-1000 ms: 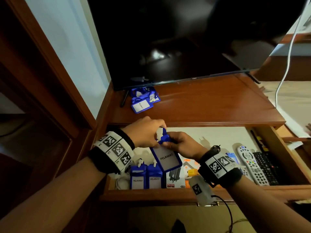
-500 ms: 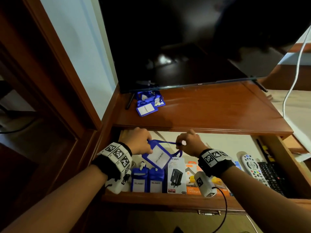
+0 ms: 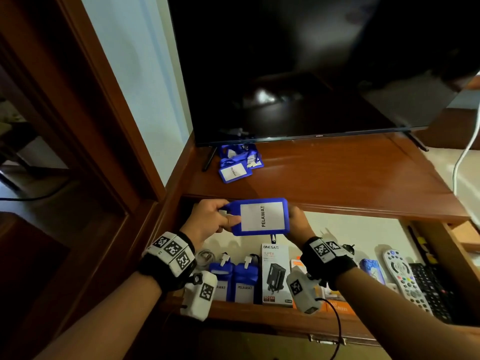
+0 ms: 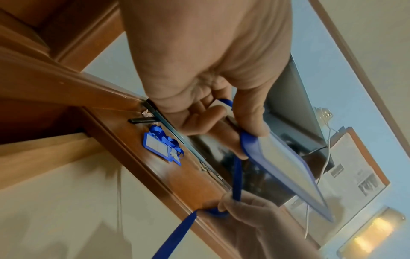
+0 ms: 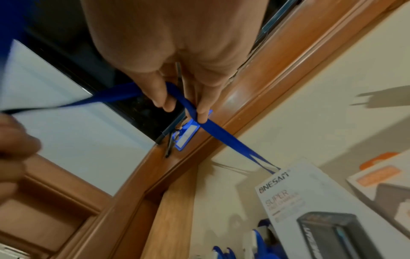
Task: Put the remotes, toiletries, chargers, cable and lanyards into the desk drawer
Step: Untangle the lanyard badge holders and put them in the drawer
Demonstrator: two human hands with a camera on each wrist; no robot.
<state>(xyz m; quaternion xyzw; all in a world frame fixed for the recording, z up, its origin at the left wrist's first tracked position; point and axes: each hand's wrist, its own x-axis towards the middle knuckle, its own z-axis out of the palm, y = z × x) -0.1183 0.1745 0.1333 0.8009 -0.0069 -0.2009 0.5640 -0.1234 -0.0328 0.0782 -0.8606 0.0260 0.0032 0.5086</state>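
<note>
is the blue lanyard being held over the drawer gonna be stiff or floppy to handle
Probably both. The badge holder looks stiff: it stays flat, gripped only at its edges by the left hand. The strap looks floppy, bending round the right hand's fingers and trailing down, so it may snag on the charger box.

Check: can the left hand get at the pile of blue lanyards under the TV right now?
Probably not yet: the path over the wooden desktop to that pile looks free, but the left hand grips the blue badge holder.

wooden desk [image 3: 337,178], television [image 3: 311,74] and blue lanyards [image 3: 237,165] on top
</note>
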